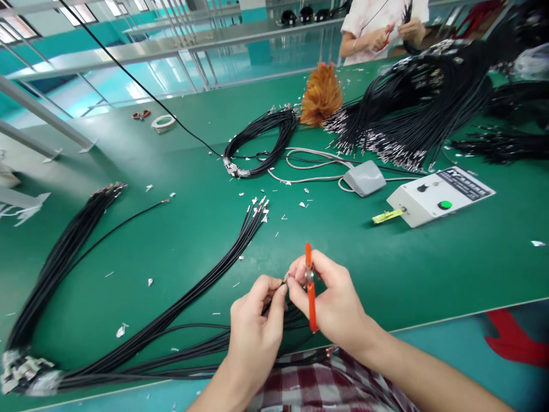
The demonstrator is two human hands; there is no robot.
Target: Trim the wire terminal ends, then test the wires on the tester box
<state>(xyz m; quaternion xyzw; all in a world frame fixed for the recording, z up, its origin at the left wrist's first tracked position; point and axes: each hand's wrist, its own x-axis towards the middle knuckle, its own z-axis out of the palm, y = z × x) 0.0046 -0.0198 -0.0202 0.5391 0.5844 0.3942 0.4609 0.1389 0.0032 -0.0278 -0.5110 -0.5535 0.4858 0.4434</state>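
Long green worktable (180,240), teal floor (266,57), grey metal railings (189,51), bright windows (12,28) upper left

- Left hand (253,320): near centre, palm turned inward, thumb and forefinger pinched together at their tips.
- Right hand (332,300): just beside it, fingers curled in a closed grip.
- Both forearms bare, rising from the near edge.

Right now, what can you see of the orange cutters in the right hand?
The cutters are small, with slim orange handles and a metal pivot. They stand nearly upright in the right hand. Their tip is hidden behind the fingers, beside the black wire end pinched by the left hand.
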